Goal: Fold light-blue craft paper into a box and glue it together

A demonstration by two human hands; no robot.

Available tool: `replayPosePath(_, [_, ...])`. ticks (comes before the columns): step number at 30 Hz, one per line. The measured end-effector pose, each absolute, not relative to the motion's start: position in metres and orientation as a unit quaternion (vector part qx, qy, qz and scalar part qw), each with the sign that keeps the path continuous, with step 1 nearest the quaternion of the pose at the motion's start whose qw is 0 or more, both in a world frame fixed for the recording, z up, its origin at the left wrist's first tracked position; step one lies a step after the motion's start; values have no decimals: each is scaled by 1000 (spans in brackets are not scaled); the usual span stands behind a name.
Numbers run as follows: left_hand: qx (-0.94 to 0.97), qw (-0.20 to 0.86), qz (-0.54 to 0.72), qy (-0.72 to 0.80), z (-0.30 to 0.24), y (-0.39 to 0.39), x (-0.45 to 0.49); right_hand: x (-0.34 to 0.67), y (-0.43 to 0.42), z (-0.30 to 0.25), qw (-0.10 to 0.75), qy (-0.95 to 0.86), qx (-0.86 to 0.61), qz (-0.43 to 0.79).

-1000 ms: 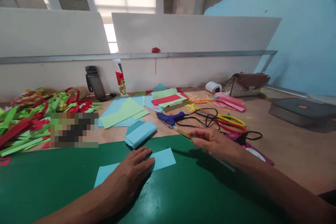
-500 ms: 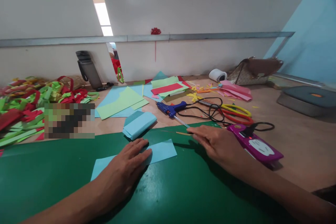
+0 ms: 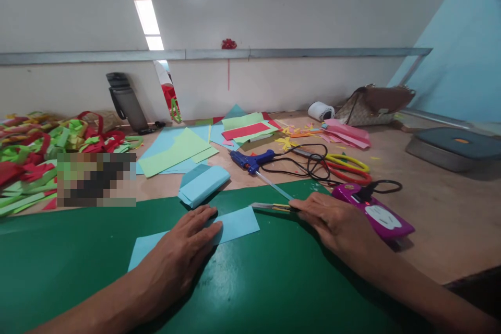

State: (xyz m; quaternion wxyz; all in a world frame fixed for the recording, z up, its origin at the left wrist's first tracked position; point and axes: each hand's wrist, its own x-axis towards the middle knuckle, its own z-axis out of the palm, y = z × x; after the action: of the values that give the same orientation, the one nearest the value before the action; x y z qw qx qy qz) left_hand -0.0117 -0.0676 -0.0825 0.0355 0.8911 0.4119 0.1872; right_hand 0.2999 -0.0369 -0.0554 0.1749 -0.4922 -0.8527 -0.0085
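Note:
My left hand [image 3: 183, 248] lies flat, fingers stretched, on a light blue paper strip [image 3: 237, 222] that rests on the green mat [image 3: 254, 292]. My right hand [image 3: 332, 219] lies on the mat's right part, its fingers closed on a thin yellow-and-grey tool [image 3: 272, 207] that points left toward the strip. A folded stack of light blue paper [image 3: 203, 184] sits just beyond the strip. A blue glue gun [image 3: 250, 159] lies behind the tool, its glue stick reaching toward my right hand.
A purple device [image 3: 376, 214] with a black cable lies right of my hand. Scissors with yellow and red handles [image 3: 344, 167], coloured paper sheets [image 3: 176, 151], a heap of red and green strips [image 3: 35, 156], a dark bottle [image 3: 125, 102], a bag [image 3: 371, 104] and a grey box [image 3: 450, 148] stand further back.
My right hand came down from above the table onto the mat and now lays the thin tool flat beside the blue strip. The left hand stayed on the strip.

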Motion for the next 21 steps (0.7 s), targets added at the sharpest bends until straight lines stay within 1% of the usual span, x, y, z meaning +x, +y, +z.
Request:
replayPosePath(3, [891, 37, 177, 416, -81, -67, -11, 301, -37, -55, 173, -861, -478, 12])
replayPosePath(9, [893, 39, 161, 419, -79, -69, -12, 300, -41, -52, 142, -877, -458, 40])
replayPosePath(15, [900, 82, 162, 396, -73, -67, -8, 301, -41, -50, 146, -883, -445, 35])
replayPosePath(21, [926, 169, 36, 334, -55, -58, 5, 305, -40, -49, 121, -905, -407, -1])
